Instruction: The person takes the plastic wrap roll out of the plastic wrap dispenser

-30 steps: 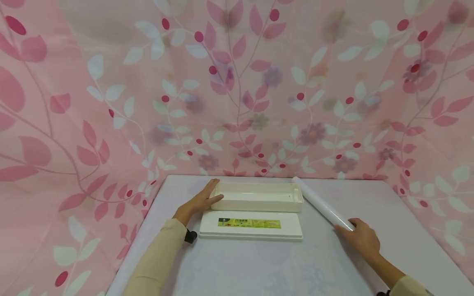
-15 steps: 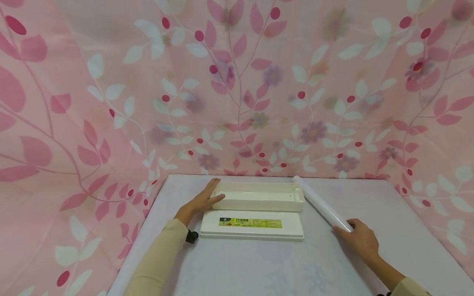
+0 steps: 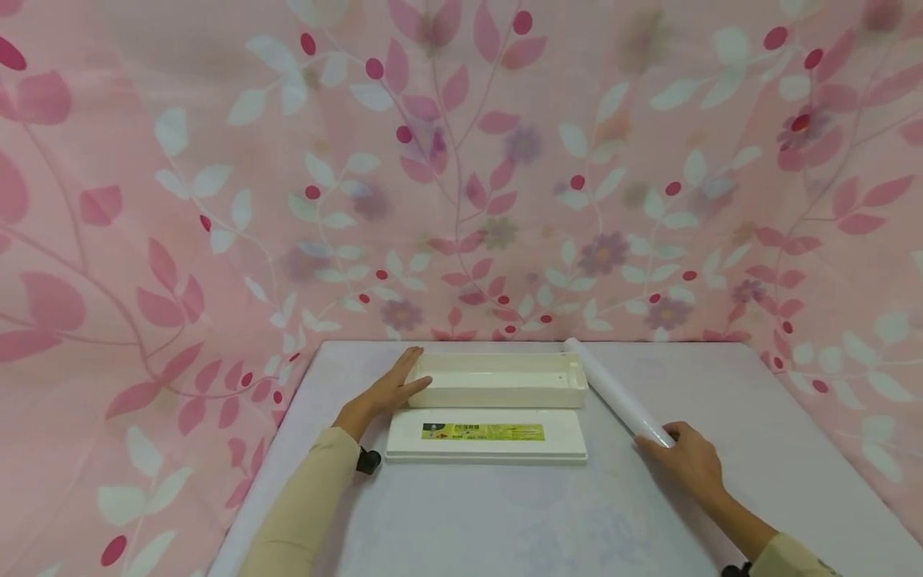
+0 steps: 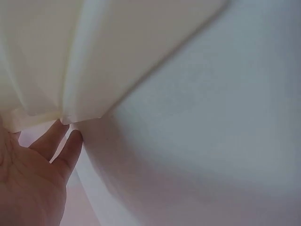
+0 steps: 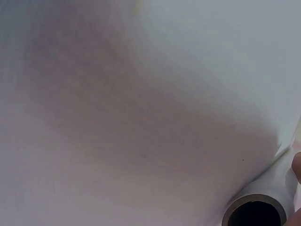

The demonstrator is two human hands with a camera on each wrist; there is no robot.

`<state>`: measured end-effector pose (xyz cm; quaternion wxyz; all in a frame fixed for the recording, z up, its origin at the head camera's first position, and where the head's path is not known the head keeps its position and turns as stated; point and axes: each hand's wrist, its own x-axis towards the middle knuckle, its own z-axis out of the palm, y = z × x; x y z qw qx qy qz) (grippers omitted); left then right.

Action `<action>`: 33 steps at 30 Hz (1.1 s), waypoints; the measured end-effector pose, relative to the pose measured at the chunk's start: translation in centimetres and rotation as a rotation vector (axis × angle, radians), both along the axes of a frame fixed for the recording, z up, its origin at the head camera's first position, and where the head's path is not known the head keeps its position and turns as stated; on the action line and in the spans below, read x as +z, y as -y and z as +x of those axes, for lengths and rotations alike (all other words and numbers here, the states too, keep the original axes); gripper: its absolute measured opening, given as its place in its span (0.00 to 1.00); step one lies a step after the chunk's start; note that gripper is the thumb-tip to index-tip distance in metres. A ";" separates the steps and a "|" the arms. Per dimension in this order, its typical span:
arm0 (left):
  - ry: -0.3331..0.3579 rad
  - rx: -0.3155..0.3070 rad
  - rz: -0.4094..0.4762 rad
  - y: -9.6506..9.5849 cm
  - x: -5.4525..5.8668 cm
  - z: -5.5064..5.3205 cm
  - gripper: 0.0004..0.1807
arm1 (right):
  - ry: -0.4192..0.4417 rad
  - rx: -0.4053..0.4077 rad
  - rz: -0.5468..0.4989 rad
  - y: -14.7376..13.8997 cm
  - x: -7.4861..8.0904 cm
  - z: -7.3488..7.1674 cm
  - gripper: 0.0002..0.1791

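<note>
In the head view my left hand (image 3: 390,389) is at the left end of a long, shallow cream box (image 3: 497,397), its thumb extended over the near rim. Fingertips (image 4: 73,136) meet the box's corner in the left wrist view. The box has no lid on it, and its inside shows bare. On the right, my right hand (image 3: 685,461) grips the near end of a white roll of plastic wrap (image 3: 620,397) between thumb and fingers. The roll slants away toward the box's far right corner. Its hollow core (image 5: 254,214) faces the right wrist camera.
A white lid (image 3: 570,441) with a yellow-green label (image 3: 483,432) lies along the near side of the box. All this is on a table with a pale cloth (image 3: 461,521). Pink floral curtains (image 3: 461,160) rise behind the table and at both sides.
My right hand has shifted slightly left, swinging the roll's near end with it. My left hand stays at the box's end. The head view has drifted a little.
</note>
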<state>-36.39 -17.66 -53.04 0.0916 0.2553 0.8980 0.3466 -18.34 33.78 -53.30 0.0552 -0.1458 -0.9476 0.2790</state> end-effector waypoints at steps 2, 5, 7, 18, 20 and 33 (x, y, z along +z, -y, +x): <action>0.009 0.007 -0.006 0.2 -0.1 0.1 0.46 | 0.006 0.000 -0.010 0.2 0.0 0.0 0.44; 0.011 0.011 0.011 0.1 -0.2 0.2 0.46 | 0.012 0.001 -0.034 0.4 0.1 0.2 0.44; 0.007 0.013 0.017 0.0 -0.2 0.2 0.46 | 0.015 0.003 -0.047 0.5 0.2 0.3 0.43; -0.011 0.057 0.000 -0.5 -0.7 0.2 0.47 | -0.009 0.076 -0.020 0.5 -0.2 0.0 0.43; -0.003 0.070 -0.016 -0.6 -0.7 0.2 0.48 | -0.020 0.096 -0.018 0.4 -0.3 0.0 0.46; -0.009 0.119 -0.080 3.3 1.2 1.7 0.46 | -0.216 0.402 -0.008 -0.5 0.9 -0.2 0.52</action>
